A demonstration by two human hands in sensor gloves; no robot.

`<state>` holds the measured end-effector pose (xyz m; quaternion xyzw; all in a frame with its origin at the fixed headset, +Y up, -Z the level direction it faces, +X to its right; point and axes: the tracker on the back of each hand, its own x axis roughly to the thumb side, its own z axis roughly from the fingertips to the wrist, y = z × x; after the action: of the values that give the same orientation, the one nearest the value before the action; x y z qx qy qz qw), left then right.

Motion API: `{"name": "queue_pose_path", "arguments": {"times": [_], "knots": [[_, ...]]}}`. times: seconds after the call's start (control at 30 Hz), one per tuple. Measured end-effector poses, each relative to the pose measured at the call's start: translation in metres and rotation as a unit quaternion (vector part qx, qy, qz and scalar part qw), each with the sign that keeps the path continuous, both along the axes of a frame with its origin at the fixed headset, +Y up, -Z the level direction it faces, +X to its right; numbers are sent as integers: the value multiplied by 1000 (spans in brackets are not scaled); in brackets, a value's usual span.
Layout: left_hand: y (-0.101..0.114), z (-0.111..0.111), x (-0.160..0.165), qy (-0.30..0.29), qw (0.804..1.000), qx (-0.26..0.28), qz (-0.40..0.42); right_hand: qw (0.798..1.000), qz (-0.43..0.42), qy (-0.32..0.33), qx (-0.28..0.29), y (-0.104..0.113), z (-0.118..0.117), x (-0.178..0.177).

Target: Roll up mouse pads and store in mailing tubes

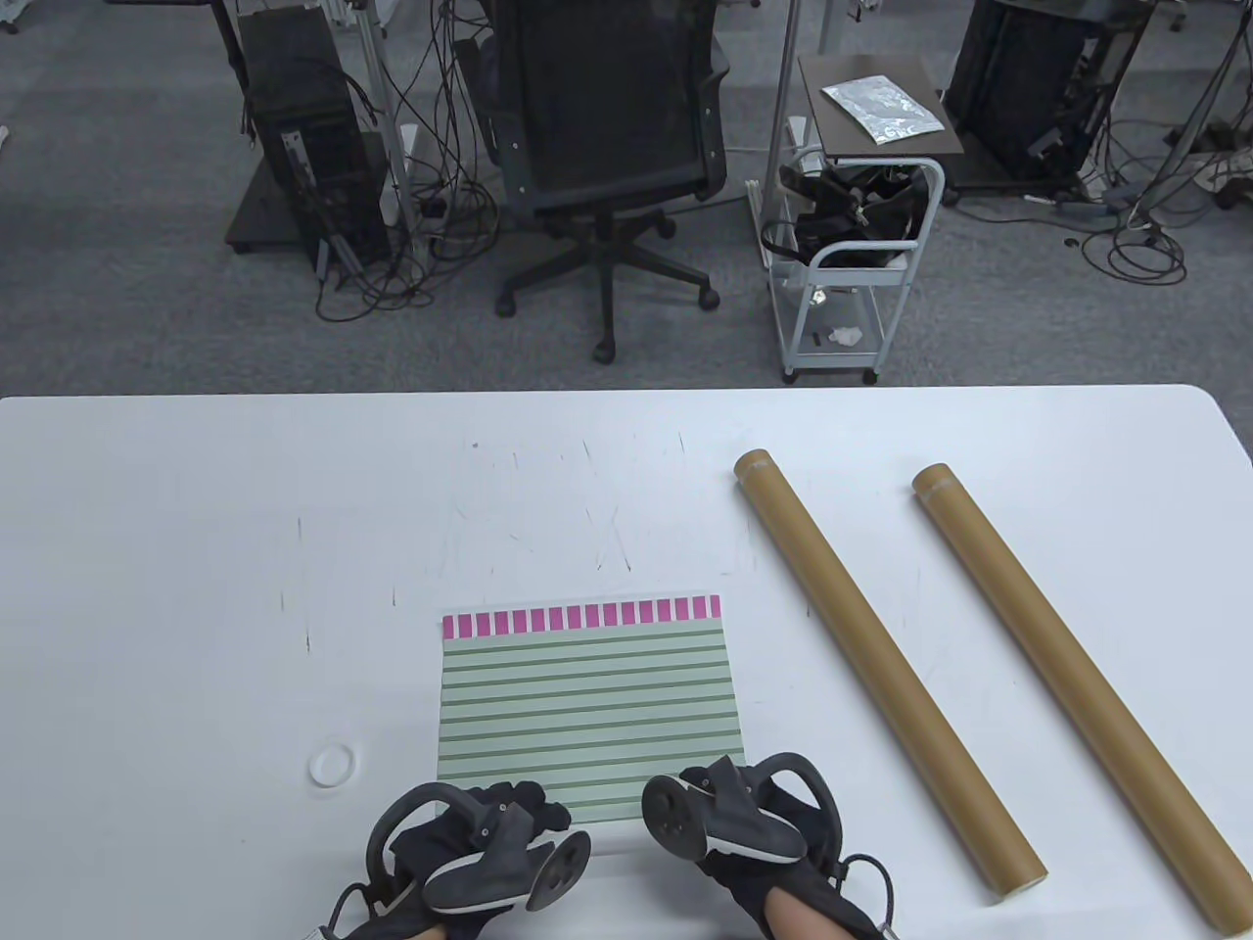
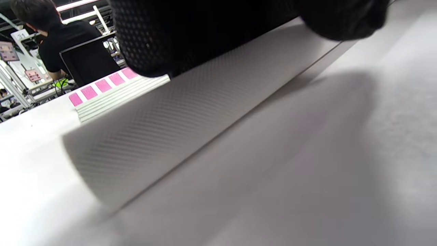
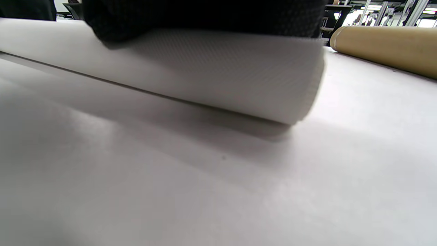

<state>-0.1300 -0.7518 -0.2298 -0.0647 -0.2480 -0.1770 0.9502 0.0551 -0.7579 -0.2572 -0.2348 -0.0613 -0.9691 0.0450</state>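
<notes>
As seen from the table view, the mouse pad (image 1: 587, 710) lies flat on the white table (image 1: 196, 587), green-striped with a pink-block band along its far edge. Its near edge is turned up into a roll under my two hands. My left hand (image 1: 489, 842) sits on the roll's left part, my right hand (image 1: 744, 827) on its right part, a tracker on the back of each. The trackers cover my fingers here, so I cannot tell from this view how they lie. Two brown mailing tubes lie to the right of the pad, apart from it and from each other: the nearer tube (image 1: 881, 666) and the farther tube (image 1: 1072, 685), both slanting toward the near right. A small white ring (image 1: 331, 765) rests on the table left of the pad.

In the left wrist view, my gloved fingers (image 2: 205, 34) are curled over the top of the roll (image 2: 177, 126), whose white textured underside faces out.

In the right wrist view, my gloved fingers (image 3: 205, 17) press over the roll (image 3: 222, 71) in the same manner. One tube (image 3: 385, 46) lies beyond the roll's right end.
</notes>
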Motion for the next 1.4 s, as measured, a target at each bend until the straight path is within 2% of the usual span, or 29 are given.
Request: {"name": "queue_pose_path", "arguments": {"times": [0.17, 0.47, 0.63, 0.7, 0.93, 1.03, 1.23, 1.33, 1.4], "knots": [[-2, -4, -7, 17, 999, 11, 26, 1000, -12, -11, 9, 0, 0, 4], [-3, -9, -7, 35, 999, -8, 27, 1000, 7, -1, 19, 5, 1, 8], [-4, -12, -9, 51, 998, -15, 33, 998, -5, -11, -62, -1, -3, 14], [-4, -11, -10, 50, 998, -8, 41, 999, -6, -14, -40, -1, -5, 14], [-3, -6, -8, 28, 999, 2, 37, 999, -20, -26, -20, -1, -5, 15], [-4, -5, -5, 20, 999, 46, 13, 999, -16, -31, -14, -2, -5, 15], [-4, -12, -9, 55, 997, 9, 54, 999, -1, -32, -6, -3, -5, 14], [-3, -12, -9, 49, 998, 11, 48, 1000, 1, -27, -11, -1, -6, 14], [-2, -12, -10, 43, 998, -12, 51, 999, -5, -23, -30, 1, -5, 14]]}}
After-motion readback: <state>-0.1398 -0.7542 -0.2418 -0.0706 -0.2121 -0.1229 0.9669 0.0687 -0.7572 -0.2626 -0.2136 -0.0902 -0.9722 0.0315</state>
